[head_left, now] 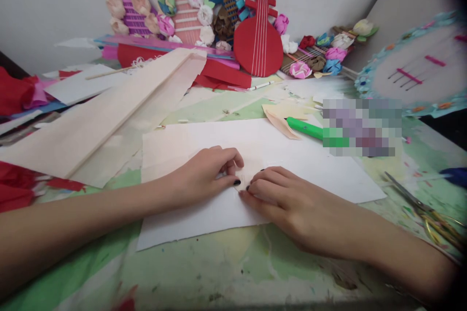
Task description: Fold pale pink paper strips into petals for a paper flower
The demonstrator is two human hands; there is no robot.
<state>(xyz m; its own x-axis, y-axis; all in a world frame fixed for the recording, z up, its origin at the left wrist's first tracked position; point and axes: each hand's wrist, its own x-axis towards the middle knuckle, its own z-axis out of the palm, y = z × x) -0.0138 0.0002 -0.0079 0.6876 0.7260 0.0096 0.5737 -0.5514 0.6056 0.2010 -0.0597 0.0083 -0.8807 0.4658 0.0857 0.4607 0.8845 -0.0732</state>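
Note:
My left hand (209,172) and my right hand (292,199) meet over a white sheet (324,175) lying on the table. Between their fingertips is a small, thin, pale cream piece of paper (240,175). The left thumb and curled fingers close on its left side, while the right thumb and fingers pinch its lower right edge. Part of the piece is covered by my fingers. Beyond my right hand, a cut cream paper piece (280,124) rests at the sheet's far edge, beside a green pen-like tool (306,129).
Gold-handled scissors (425,209) lie at right, near a blurred-out patch. A large folded cream paper (120,112) spreads across the left. Behind stand a red paper lute (258,48), other instrument shapes and several paper flowers. A flower-edged white oval (408,68) leans at right.

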